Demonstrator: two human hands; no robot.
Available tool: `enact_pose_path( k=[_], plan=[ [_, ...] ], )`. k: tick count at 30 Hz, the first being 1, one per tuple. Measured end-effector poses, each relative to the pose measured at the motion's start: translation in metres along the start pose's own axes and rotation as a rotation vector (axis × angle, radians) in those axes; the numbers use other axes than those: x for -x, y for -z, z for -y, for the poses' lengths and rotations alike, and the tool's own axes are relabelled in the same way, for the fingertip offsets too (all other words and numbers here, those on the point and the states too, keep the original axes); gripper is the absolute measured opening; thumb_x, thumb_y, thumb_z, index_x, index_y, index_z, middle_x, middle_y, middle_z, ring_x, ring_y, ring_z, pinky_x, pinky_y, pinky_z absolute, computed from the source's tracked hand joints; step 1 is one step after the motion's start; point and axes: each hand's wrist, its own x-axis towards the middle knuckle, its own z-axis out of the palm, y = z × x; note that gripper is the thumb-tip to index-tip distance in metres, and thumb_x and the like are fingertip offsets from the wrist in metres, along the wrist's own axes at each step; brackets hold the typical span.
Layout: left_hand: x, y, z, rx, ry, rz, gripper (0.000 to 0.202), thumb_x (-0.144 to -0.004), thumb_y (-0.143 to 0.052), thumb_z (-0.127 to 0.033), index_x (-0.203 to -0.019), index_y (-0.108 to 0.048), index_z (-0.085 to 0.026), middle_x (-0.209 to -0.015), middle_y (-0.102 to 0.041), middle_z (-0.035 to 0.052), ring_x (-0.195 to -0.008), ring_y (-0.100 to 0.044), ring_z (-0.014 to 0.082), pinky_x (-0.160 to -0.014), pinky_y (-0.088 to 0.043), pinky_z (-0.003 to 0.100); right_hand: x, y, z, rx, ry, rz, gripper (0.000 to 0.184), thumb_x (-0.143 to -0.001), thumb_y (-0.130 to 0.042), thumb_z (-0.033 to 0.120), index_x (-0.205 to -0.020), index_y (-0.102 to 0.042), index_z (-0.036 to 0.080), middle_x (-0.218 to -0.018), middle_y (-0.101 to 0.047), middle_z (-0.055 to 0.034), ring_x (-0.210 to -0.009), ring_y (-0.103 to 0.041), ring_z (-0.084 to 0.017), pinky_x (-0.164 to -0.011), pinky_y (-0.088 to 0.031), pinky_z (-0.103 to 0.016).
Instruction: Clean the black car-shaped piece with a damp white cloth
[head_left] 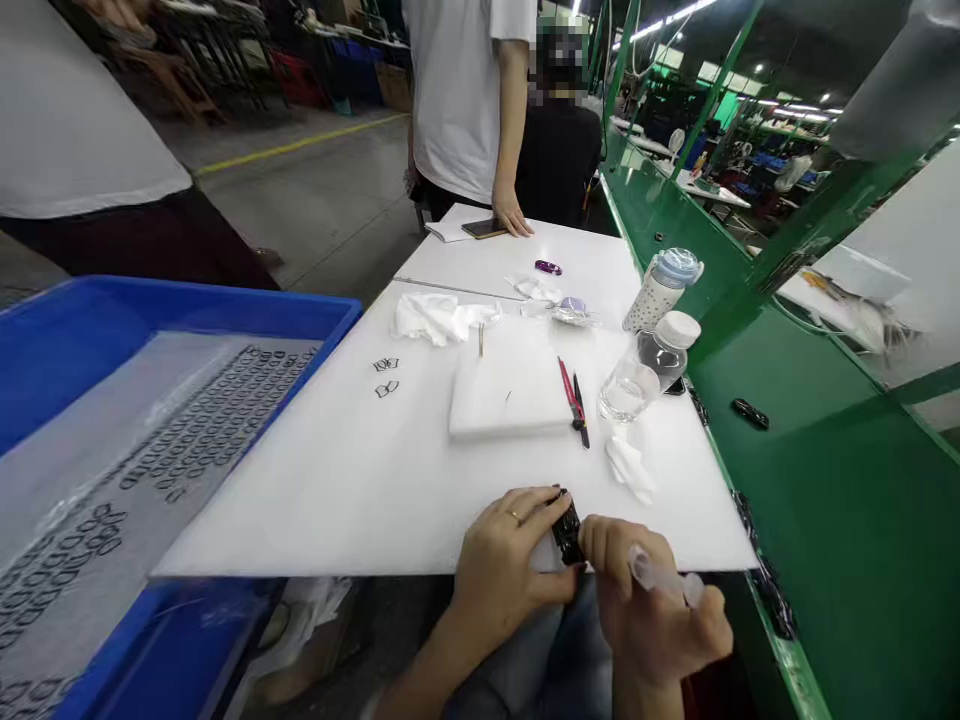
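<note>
So the left hand (499, 560), the one with a gold ring, is closed around a small black piece (568, 534), and its fingers wrap over the top. I can't really make out what the piece is, since the hands cover most of it. It's held right at the near edge of the white surface (300, 520). The right hand (654, 620) is up against it, pinching a clear plastic dropper or syringe (660, 577), though I can't tell which one it is.

Just ahead of the hands there's a white foam pad (510, 385), with red-handled pliers (571, 398) lying beside it. A crumpled tissue (628, 468) sits nearby, and a clear water bottle (630, 375) lies tilted past that. Two little black eyeglass-shaped frames (386, 375) sit on the surface to the left of the pad.

On the left there's a blue tray (187, 300) with rows and rows of similar black frames (210, 430) on a plastic sheet. Across the way, a co-worker's hand (510, 212) rests on the far end of the surface, right beside a phone (484, 228).
</note>
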Motion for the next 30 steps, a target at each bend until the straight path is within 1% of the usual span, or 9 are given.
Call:
enact_pose_path(
  k=[3, 6, 9, 13, 17, 21, 24, 26, 30],
  plan=[
    [0.002, -0.003, 0.000, -0.017, 0.006, -0.007, 0.054, -0.056, -0.067, -0.018, -0.110, -0.068, -0.019, -0.108, -0.073, 0.0060, -0.095, -0.069, 0.0263, -0.078, -0.061, 0.041, -0.013, 0.013, 0.040, -0.031, 0.049, -0.006, 0.057, -0.080, -0.041, 0.075, -0.060, -0.035, 0.021, -0.056, -0.028, 0.0026, -0.056, -0.030, -0.016, -0.064, -0.031, -0.035],
    [0.003, -0.004, 0.000, -0.026, 0.008, -0.017, 0.055, -0.055, -0.066, -0.018, -0.110, -0.068, -0.019, -0.107, -0.072, 0.0057, -0.095, -0.069, 0.0259, -0.079, -0.061, 0.041, -0.048, 0.016, 0.057, 0.002, 0.135, 0.016, 0.057, -0.077, -0.044, 0.075, -0.058, -0.036, 0.022, -0.058, -0.031, 0.0022, -0.059, -0.033, -0.017, -0.071, -0.035, -0.037],
    [0.003, -0.005, 0.000, -0.033, -0.003, -0.021, 0.055, -0.054, -0.065, -0.017, -0.109, -0.068, -0.020, -0.106, -0.072, 0.0051, -0.093, -0.069, 0.0249, -0.078, -0.062, 0.039, -0.097, 0.013, 0.038, 0.093, 0.110, 0.052, 0.052, -0.079, -0.043, 0.071, -0.058, -0.045, 0.022, -0.065, -0.041, -0.0010, -0.068, -0.042, -0.019, -0.074, -0.038, -0.037],
    [0.002, -0.004, 0.000, -0.071, -0.037, -0.026, 0.054, -0.055, -0.065, -0.017, -0.108, -0.066, -0.021, -0.105, -0.072, 0.0056, -0.091, -0.070, 0.0241, -0.076, -0.063, 0.038, -0.136, 0.014, -0.002, 0.350, -0.150, 0.065, 0.044, -0.082, -0.046, 0.062, -0.077, -0.062, 0.021, -0.091, -0.062, -0.0061, -0.095, -0.055, -0.024, -0.091, -0.038, -0.039],
    [0.004, -0.002, 0.002, -0.110, -0.116, -0.027, 0.057, -0.054, -0.062, -0.015, -0.110, -0.063, -0.021, -0.106, -0.071, 0.0057, -0.090, -0.070, 0.0234, -0.075, -0.063, 0.036, -0.117, 0.032, 0.000, 0.541, -0.052, 0.003, 0.036, -0.089, -0.049, 0.049, -0.111, -0.062, 0.023, -0.118, -0.062, -0.0050, -0.113, -0.053, -0.022, -0.098, -0.037, -0.035],
    [0.005, -0.003, 0.005, -0.187, -0.175, -0.043, 0.061, -0.055, -0.059, -0.016, -0.116, -0.060, -0.021, -0.108, -0.071, 0.0068, -0.092, -0.071, 0.0241, -0.075, -0.064, 0.036, -0.084, 0.071, 0.022, 0.794, -0.024, -0.092, 0.030, -0.091, -0.049, 0.045, -0.083, -0.064, 0.020, -0.082, -0.065, -0.0032, -0.081, -0.059, -0.018, -0.076, -0.044, -0.030],
    [0.004, -0.004, 0.009, -0.268, -0.229, -0.054, 0.060, -0.060, -0.057, -0.016, -0.120, -0.058, -0.020, -0.114, -0.070, 0.0073, -0.097, -0.070, 0.0240, -0.076, -0.064, 0.034, -0.073, 0.096, 0.022, 1.112, -0.090, -0.210, 0.034, -0.090, -0.045, 0.041, -0.068, -0.059, 0.019, -0.065, -0.058, -0.0016, -0.062, -0.050, -0.016, -0.061, -0.036, -0.028],
    [0.003, -0.003, 0.013, -0.314, -0.300, -0.043, 0.055, -0.066, -0.057, -0.017, -0.121, -0.059, -0.021, -0.119, -0.069, 0.0071, -0.101, -0.070, 0.0232, -0.077, -0.063, 0.032, -0.069, 0.102, 0.014, 1.224, -0.092, -0.257, 0.031, -0.087, -0.051, 0.039, -0.064, -0.056, 0.019, -0.061, -0.055, -0.0013, -0.059, -0.045, -0.015, -0.059, -0.030, -0.028],
    [0.010, 0.003, 0.030, -0.336, -0.407, 0.034, 0.054, -0.076, -0.056, -0.019, -0.130, -0.053, -0.021, -0.126, -0.065, 0.0071, -0.109, -0.067, 0.0227, -0.083, -0.061, 0.030, -0.063, 0.098, -0.003, 1.350, -0.108, -0.183, 0.012, -0.075, -0.061, 0.025, -0.065, -0.057, 0.019, -0.067, -0.058, -0.0022, -0.068, -0.050, -0.018, -0.064, -0.030, -0.028]
  ],
)
